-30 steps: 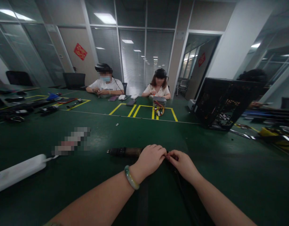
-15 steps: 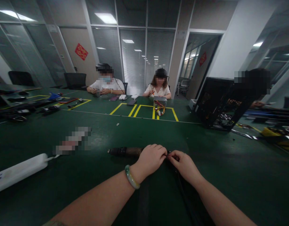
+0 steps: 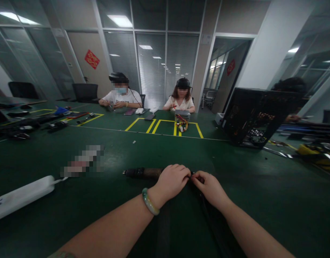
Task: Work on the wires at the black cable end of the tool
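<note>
A dark, tube-shaped tool (image 3: 147,173) with a brown grip lies across the green table, its metal tip pointing left. My left hand (image 3: 174,181) is closed over the tool's right end, a green bangle on its wrist. Right beside it, my right hand (image 3: 209,186) pinches at a small dark part at that same end; the fingertips hide most of it. A black cable (image 3: 207,218) runs from below my right hand toward the near edge.
A white power strip (image 3: 22,197) lies at the left. Beyond the yellow-taped lines, two people sit across the green table (image 3: 113,143). A black computer case (image 3: 250,118) stands at the right, partly hiding another person. Dark parts (image 3: 57,125) lie far left.
</note>
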A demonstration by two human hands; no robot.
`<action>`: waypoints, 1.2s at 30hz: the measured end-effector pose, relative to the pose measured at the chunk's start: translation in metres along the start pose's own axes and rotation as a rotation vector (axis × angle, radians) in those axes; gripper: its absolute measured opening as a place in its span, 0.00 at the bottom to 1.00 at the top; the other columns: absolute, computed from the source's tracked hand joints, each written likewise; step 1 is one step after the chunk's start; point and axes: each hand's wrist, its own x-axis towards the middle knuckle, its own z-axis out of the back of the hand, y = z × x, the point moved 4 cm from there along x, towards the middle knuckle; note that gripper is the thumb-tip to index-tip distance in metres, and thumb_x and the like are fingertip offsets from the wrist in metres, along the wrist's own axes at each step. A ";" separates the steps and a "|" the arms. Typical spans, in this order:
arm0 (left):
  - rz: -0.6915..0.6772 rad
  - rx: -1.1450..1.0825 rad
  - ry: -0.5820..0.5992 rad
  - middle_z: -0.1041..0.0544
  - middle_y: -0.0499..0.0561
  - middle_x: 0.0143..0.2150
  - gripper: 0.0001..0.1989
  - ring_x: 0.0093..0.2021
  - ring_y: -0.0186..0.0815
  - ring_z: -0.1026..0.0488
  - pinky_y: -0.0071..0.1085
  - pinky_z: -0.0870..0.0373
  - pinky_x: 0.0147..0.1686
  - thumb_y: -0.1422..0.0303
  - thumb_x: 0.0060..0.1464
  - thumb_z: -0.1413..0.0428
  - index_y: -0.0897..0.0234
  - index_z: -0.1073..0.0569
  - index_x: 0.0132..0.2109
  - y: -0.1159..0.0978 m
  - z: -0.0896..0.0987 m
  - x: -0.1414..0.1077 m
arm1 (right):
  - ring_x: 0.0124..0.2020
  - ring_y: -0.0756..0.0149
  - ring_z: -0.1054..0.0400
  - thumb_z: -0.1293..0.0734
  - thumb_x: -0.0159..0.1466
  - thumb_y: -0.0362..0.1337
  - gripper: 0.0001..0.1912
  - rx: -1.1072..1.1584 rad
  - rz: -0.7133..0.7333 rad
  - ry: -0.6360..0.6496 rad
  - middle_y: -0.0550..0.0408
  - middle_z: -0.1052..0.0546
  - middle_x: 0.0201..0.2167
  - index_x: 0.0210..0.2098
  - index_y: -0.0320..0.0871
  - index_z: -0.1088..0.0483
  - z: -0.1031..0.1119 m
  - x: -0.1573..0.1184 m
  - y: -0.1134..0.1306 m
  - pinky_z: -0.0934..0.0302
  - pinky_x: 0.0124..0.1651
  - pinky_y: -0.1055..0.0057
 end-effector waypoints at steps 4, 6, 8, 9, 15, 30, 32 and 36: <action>0.002 0.011 0.001 0.27 0.48 0.42 0.07 0.44 0.38 0.31 0.35 0.36 0.45 0.72 0.56 0.47 0.60 0.30 0.43 -0.002 0.003 -0.001 | 0.32 0.65 0.31 0.38 0.64 0.42 0.11 0.014 -0.013 0.000 0.57 0.23 0.31 0.35 0.45 0.26 -0.001 0.001 0.000 0.43 0.33 0.71; 0.012 0.014 0.004 0.27 0.49 0.43 0.09 0.44 0.38 0.31 0.36 0.36 0.46 0.73 0.54 0.47 0.61 0.31 0.44 -0.004 0.004 -0.002 | 0.32 0.65 0.31 0.38 0.64 0.42 0.11 0.030 -0.021 0.005 0.57 0.23 0.31 0.35 0.45 0.26 -0.001 0.000 0.000 0.42 0.33 0.71; 0.027 0.010 0.006 0.27 0.50 0.42 0.10 0.44 0.39 0.31 0.36 0.36 0.46 0.73 0.54 0.48 0.62 0.32 0.45 -0.004 0.004 -0.002 | 0.32 0.65 0.31 0.38 0.64 0.43 0.11 0.039 -0.030 0.009 0.57 0.23 0.32 0.36 0.46 0.26 -0.001 -0.001 0.000 0.42 0.33 0.71; 0.036 0.005 0.002 0.27 0.50 0.42 0.09 0.44 0.39 0.31 0.36 0.36 0.46 0.73 0.55 0.48 0.62 0.32 0.44 -0.004 0.004 -0.002 | 0.33 0.64 0.31 0.38 0.64 0.43 0.11 0.040 -0.036 0.010 0.57 0.23 0.32 0.36 0.46 0.26 0.000 -0.002 0.000 0.42 0.33 0.71; 0.072 -0.023 -0.020 0.28 0.50 0.40 0.06 0.41 0.38 0.30 0.35 0.34 0.43 0.71 0.57 0.48 0.63 0.33 0.42 -0.001 0.003 -0.001 | 0.34 0.63 0.30 0.38 0.64 0.44 0.12 0.051 -0.050 0.016 0.56 0.23 0.33 0.36 0.45 0.26 0.001 -0.003 0.001 0.41 0.34 0.70; 0.022 0.024 0.018 0.26 0.49 0.41 0.04 0.44 0.38 0.30 0.37 0.35 0.45 0.70 0.59 0.47 0.62 0.31 0.42 -0.001 0.000 0.000 | 0.33 0.64 0.30 0.37 0.63 0.44 0.12 0.033 -0.053 0.009 0.56 0.23 0.32 0.36 0.45 0.26 0.000 0.001 -0.002 0.42 0.34 0.71; 0.020 0.019 0.012 0.26 0.50 0.42 0.04 0.44 0.38 0.30 0.37 0.35 0.45 0.70 0.59 0.47 0.62 0.31 0.42 -0.001 0.001 0.000 | 0.34 0.63 0.30 0.37 0.64 0.45 0.12 0.033 -0.056 0.016 0.56 0.23 0.33 0.37 0.45 0.25 0.000 0.001 -0.003 0.41 0.34 0.70; 0.019 0.017 0.011 0.26 0.49 0.42 0.04 0.44 0.38 0.30 0.36 0.35 0.44 0.69 0.60 0.47 0.62 0.31 0.42 -0.001 0.002 0.000 | 0.35 0.63 0.30 0.37 0.64 0.44 0.12 0.038 -0.060 0.028 0.55 0.22 0.35 0.38 0.46 0.25 0.000 0.000 -0.002 0.41 0.35 0.70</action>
